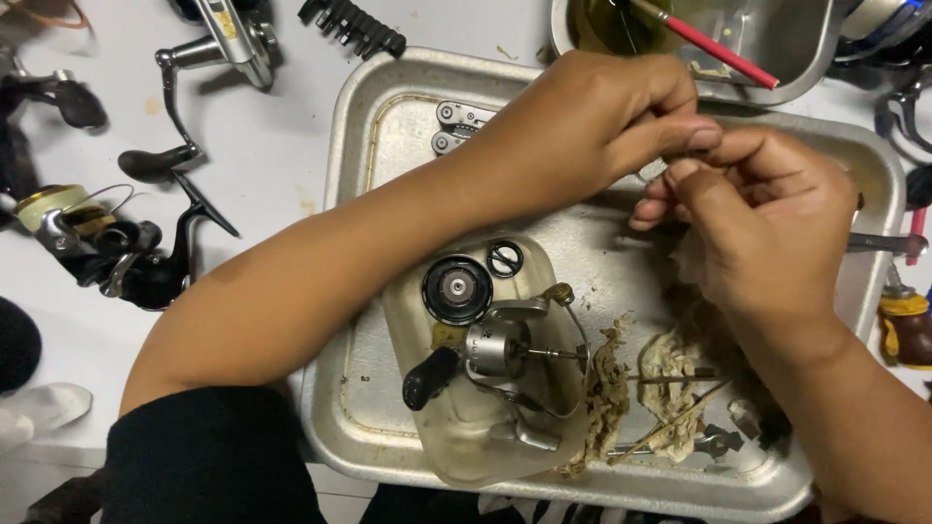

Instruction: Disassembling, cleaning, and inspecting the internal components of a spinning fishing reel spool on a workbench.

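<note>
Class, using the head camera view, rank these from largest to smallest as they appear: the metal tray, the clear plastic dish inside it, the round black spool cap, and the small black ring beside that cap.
1. Metal tray
2. Clear plastic dish
3. Round black spool cap
4. Small black ring

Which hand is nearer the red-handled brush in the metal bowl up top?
Left. The left hand sits just below the red-handled brush, close under its handle. The right hand is lower in the metal tray, farther from it.
</note>
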